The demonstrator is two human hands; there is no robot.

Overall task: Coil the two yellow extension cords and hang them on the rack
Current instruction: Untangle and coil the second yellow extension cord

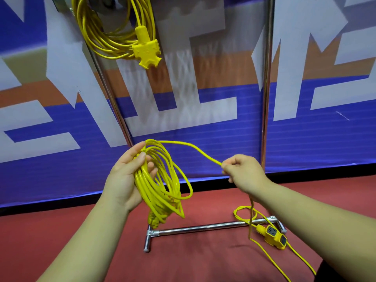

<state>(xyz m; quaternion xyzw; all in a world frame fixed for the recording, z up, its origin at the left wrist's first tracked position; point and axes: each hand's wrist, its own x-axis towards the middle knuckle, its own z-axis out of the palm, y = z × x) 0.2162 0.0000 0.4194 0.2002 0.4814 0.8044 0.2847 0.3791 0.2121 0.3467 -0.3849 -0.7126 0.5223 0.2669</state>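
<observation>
Yellow half-coiled cord (151,197): loops gathered in the left hand (125,180), hanging above the left end of the rack's foot bar (203,227); one strand stretched across to the right hand (244,173), then dropping to the floor.
Left hand: palm up, fingers and thumb curled round the top of the loops.
Right hand: thumb and fingers pinching the strand.
Socket block (273,237): lying on the red floor (203,261) at the foot bar's right end, loose cord trailing toward the near edge.
Hung cord (80,19): coiled, at the rack's top left, three-way block (147,51) dangling below.
Banner (315,129): blue, white and orange, behind the rack's uprights.
</observation>
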